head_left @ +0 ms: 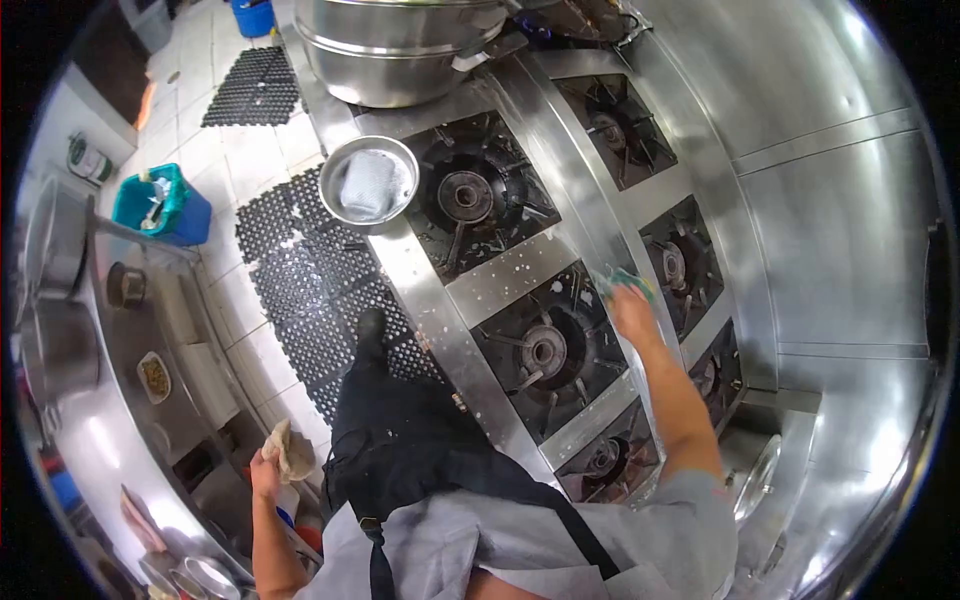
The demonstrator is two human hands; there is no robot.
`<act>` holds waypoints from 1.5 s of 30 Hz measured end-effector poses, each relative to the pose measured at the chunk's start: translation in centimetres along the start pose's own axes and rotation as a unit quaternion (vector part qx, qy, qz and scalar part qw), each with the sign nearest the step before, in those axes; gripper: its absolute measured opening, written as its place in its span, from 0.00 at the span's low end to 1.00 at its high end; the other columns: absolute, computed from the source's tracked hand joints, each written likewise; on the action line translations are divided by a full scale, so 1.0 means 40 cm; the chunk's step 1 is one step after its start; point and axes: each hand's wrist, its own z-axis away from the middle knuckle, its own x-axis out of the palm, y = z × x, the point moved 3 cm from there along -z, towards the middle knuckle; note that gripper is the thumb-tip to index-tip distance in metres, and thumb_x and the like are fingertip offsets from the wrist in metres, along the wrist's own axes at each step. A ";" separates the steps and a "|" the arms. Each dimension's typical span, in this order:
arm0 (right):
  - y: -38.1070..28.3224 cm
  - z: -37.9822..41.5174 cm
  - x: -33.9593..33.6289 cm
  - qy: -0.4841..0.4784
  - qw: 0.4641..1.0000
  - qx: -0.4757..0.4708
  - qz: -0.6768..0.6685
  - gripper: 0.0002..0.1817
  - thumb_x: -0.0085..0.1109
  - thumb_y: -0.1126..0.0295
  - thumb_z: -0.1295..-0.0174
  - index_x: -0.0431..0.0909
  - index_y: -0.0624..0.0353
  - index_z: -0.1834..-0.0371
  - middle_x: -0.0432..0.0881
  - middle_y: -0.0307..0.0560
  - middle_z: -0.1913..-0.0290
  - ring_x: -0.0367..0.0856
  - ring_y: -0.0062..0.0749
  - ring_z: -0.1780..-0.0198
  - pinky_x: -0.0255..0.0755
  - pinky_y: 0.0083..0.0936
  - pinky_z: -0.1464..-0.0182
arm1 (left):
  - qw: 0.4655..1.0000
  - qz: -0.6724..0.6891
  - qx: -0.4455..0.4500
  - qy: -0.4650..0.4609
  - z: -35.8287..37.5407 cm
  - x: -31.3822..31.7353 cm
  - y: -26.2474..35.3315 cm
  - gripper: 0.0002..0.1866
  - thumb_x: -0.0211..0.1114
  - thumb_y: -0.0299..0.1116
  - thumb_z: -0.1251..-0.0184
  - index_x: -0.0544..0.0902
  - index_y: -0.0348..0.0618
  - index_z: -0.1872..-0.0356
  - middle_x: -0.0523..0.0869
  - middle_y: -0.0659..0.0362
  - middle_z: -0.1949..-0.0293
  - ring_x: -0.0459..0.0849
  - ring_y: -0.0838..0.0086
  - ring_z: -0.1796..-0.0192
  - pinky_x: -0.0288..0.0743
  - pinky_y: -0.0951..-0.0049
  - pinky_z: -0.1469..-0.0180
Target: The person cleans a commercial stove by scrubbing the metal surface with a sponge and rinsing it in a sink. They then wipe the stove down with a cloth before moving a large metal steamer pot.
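My right hand [632, 310] is closed around a green scouring pad [640, 284], pressed to the raised steel strip between the front and back burners of the stove [590, 190]. My fingers cover most of the pad. Beside it lies a front burner [543, 348] with soap suds and drops around its grate. Low at my left side, my left hand [265, 477] grips a crumpled beige cloth [290, 452]. A round metal bowl [328, 200] with sudsy water and a whitish soaked item [368, 183] stands on the stove's front edge.
A large steel pot [390, 75] occupies the far end of the stove. Wet black rubber mats [305, 270] cover the tiled floor beside me. A blue bin [190, 222] with a green liner stands near a steel counter [120, 400] on the left.
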 end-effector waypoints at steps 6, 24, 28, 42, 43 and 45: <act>-0.128 -0.016 -0.098 0.293 0.885 0.245 -0.267 0.11 0.47 0.69 0.28 0.76 0.65 0.57 0.80 0.64 0.66 0.78 0.57 0.63 0.72 0.45 0.56 | 0.991 0.060 0.114 -0.034 0.127 0.067 0.275 0.22 0.56 0.37 0.27 0.79 0.33 0.39 0.86 0.55 0.48 0.85 0.69 0.49 0.78 0.70 0.45; -1.047 -0.716 -0.353 -0.028 0.983 -0.123 -0.136 0.29 0.58 0.49 0.34 0.72 0.41 0.30 0.72 0.53 0.30 0.66 0.52 0.29 0.60 0.46 0.29 | 0.884 -0.146 0.421 -0.140 -0.312 0.520 1.100 0.25 0.67 0.50 0.32 0.80 0.34 0.54 0.88 0.48 0.60 0.86 0.67 0.58 0.79 0.66 0.53; -1.038 -0.732 -0.306 -0.088 0.985 -0.060 -0.137 0.37 0.56 0.38 0.37 0.61 0.26 0.23 0.48 0.54 0.18 0.47 0.59 0.20 0.41 0.53 0.22 | 0.860 -0.188 0.414 -0.230 -0.337 0.581 1.148 0.23 0.69 0.46 0.32 0.77 0.36 0.51 0.87 0.50 0.60 0.85 0.70 0.59 0.79 0.67 0.55; -0.962 -0.737 -0.341 -0.001 0.953 0.063 -0.296 0.19 0.67 0.69 0.48 0.82 0.58 0.51 0.86 0.60 0.62 0.88 0.49 0.59 0.80 0.39 0.57 | 0.840 -0.172 0.413 -0.306 -0.383 0.638 1.198 0.19 0.69 0.35 0.35 0.77 0.35 0.48 0.85 0.55 0.62 0.82 0.75 0.61 0.77 0.73 0.58; -0.957 -0.752 -0.324 -0.047 0.955 0.063 -0.284 0.21 0.68 0.66 0.49 0.80 0.59 0.50 0.85 0.60 0.57 0.85 0.50 0.53 0.78 0.42 0.50 | 0.833 -0.181 0.432 -0.295 -0.392 0.638 1.196 0.19 0.69 0.35 0.34 0.77 0.35 0.49 0.85 0.55 0.62 0.82 0.75 0.61 0.77 0.73 0.58; -0.986 -0.728 -0.348 0.008 0.955 0.009 -0.297 0.25 0.71 0.62 0.51 0.79 0.57 0.48 0.82 0.59 0.49 0.80 0.50 0.43 0.74 0.43 0.42 | 0.845 -0.208 0.415 -0.266 -0.381 0.630 1.205 0.20 0.70 0.40 0.34 0.78 0.36 0.49 0.86 0.55 0.62 0.82 0.74 0.60 0.77 0.72 0.57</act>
